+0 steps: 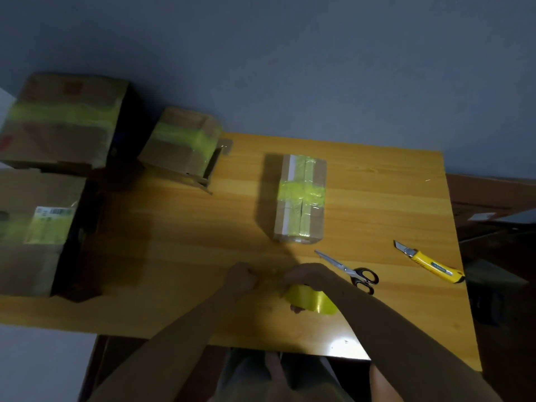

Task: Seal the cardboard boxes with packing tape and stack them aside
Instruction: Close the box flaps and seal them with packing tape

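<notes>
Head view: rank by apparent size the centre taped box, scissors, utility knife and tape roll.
1. Centre taped box.
2. Utility knife and scissors: similar length, not ranked.
3. Yellow tape roll, unsure: the right hand covers part, and it sits nearest the camera.

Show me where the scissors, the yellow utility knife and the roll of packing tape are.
scissors [346, 268], head view, on the blades near the pivot.
yellow utility knife [432, 265], head view, on the yellow handle.
roll of yellow packing tape [314, 301], head view, on its outer wound face.
</notes>
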